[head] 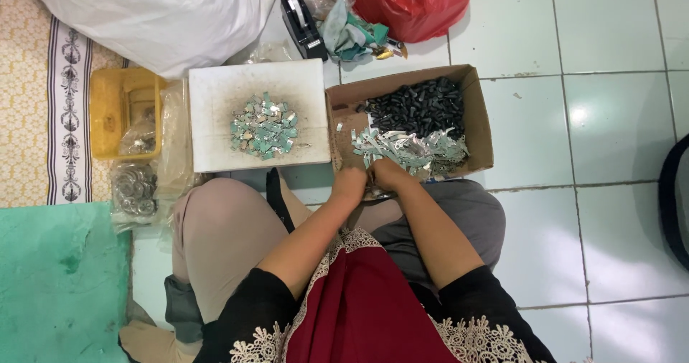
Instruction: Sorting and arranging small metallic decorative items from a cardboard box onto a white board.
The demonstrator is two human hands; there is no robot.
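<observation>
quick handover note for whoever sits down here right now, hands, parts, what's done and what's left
Left hand and right hand: together at the near edge of the cardboard box, fingers closed; what they pinch is too small to tell.
Parts: light metal strips at the box front, small black pieces at the back.
Done, by the look of it: a heap of greenish pieces on the white board.
Left: plenty of both kinds still in the box.
</observation>
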